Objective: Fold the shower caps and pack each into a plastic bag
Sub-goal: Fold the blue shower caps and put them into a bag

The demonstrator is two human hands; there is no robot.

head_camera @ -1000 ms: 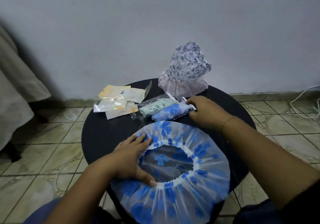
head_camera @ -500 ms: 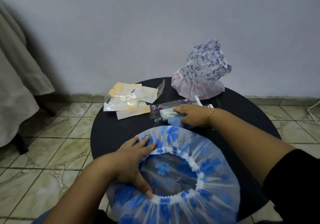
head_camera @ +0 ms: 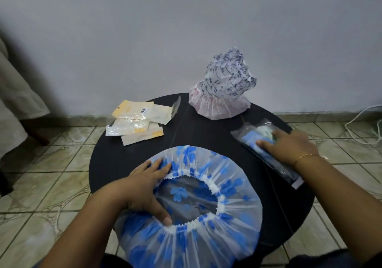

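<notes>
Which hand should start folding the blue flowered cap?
Probably the left hand: it already rests on the blue flowered cap at its elastic rim. The right hand lies on the packed bags at the table's right edge.

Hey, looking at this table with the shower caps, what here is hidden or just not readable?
All in the head view:
- Blue-flowered shower cap: near edge cut off by the frame bottom; its left part lies under the left hand.
- Packed clear bags: partly under the right hand, so their count is unclear.
- Yellow packets: barcode label too small to read.
- Music-note shower cap: whatever is beneath it is hidden.
</notes>
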